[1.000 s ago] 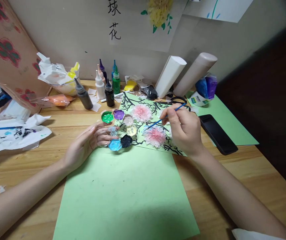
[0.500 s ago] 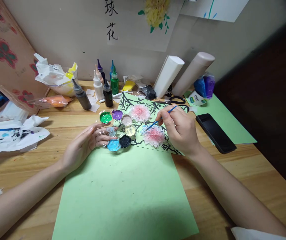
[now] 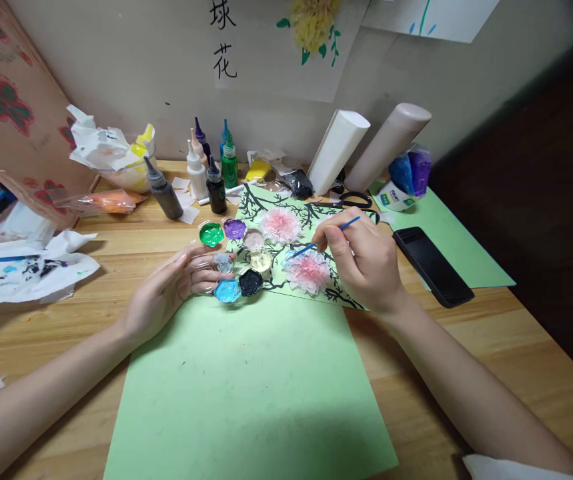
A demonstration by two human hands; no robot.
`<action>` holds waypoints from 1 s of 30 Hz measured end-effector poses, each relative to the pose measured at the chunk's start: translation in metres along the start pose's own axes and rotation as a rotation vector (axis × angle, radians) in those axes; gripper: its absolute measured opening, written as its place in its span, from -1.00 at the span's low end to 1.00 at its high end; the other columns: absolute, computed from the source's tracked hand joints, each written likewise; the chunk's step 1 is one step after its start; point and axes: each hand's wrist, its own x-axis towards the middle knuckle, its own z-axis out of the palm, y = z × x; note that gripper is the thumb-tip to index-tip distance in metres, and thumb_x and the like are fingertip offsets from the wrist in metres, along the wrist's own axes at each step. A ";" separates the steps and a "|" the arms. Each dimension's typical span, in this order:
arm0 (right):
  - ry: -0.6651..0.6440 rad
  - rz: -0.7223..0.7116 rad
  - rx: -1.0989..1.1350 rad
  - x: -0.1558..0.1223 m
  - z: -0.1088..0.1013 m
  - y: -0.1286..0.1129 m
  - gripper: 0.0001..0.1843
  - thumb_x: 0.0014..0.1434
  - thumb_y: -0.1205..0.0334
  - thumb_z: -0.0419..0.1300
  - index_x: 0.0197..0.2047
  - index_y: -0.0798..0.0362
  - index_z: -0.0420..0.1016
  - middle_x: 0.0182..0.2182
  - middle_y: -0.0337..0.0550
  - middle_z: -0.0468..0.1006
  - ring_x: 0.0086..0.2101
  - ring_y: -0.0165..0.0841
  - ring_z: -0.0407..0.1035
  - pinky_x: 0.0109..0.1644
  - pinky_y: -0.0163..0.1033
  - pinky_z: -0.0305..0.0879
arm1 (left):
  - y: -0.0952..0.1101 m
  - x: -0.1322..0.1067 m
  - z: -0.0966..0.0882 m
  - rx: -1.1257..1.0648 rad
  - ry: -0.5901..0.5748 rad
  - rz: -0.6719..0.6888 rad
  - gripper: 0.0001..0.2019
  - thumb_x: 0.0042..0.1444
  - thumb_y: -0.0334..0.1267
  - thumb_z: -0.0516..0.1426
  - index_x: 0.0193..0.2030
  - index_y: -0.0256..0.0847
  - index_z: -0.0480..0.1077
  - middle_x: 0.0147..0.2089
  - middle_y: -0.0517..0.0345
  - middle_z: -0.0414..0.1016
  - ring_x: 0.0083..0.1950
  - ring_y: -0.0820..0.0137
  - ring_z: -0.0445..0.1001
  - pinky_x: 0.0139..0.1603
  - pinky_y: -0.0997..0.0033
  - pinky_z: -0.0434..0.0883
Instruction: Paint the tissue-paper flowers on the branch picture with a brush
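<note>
My right hand (image 3: 361,257) pinches a slim blue paintbrush (image 3: 306,250), its tip at the upper left edge of the lower pink tissue flower (image 3: 310,272), where some petals look light blue. A second pink flower (image 3: 280,226) lies above it. Both sit on a green sheet painted with black branches (image 3: 336,293). My left hand (image 3: 171,280) holds a clear plastic paint palette (image 3: 251,283) by its left side, fingers beneath it. Its round wells contain green, purple, pale pink, cream, black and light blue paint. The palette covers the painted sheet's left part.
A plain green sheet (image 3: 246,393) lies in front. Several paint bottles (image 3: 197,173) stand behind, with scissors (image 3: 353,200) and two tall containers (image 3: 336,153) at the back. On the right lies a phone (image 3: 433,267); at left, a stained tissue (image 3: 31,270) bears another brush.
My right hand has shifted slightly, and the brush now slants at a flatter angle near the same flower edge. My left hand and the palette stay in place.
</note>
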 end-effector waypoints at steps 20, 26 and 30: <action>0.243 0.092 0.161 0.001 -0.011 -0.024 -0.71 0.32 0.24 -0.07 -0.37 -0.04 0.41 -0.47 -0.22 0.47 -0.36 -0.34 0.35 -0.23 -0.16 0.25 | 0.000 0.001 0.000 0.006 -0.014 -0.001 -0.66 0.29 -0.17 -0.11 0.05 -0.24 0.34 0.09 -0.04 0.46 -0.02 0.20 0.51 -0.11 0.34 0.44; -0.038 0.009 0.342 0.000 -0.012 -0.039 -0.73 0.33 0.24 -0.09 -0.27 -0.01 0.42 -0.41 -0.19 0.52 -0.33 -0.35 0.39 -0.20 -0.16 0.27 | -0.003 0.003 -0.003 -0.011 -0.025 0.017 -0.68 0.28 -0.17 -0.09 0.04 -0.25 0.34 0.06 -0.05 0.48 -0.02 0.18 0.50 -0.08 0.31 0.43; -0.200 -0.098 0.345 -0.002 -0.005 -0.041 -0.78 0.31 0.29 -0.07 -0.23 0.07 0.40 -0.39 -0.15 0.53 -0.31 -0.37 0.36 -0.21 -0.20 0.31 | -0.005 0.004 -0.004 -0.022 -0.040 0.030 -0.70 0.28 -0.19 -0.08 0.02 -0.23 0.35 0.05 -0.02 0.48 -0.03 0.20 0.51 -0.07 0.30 0.43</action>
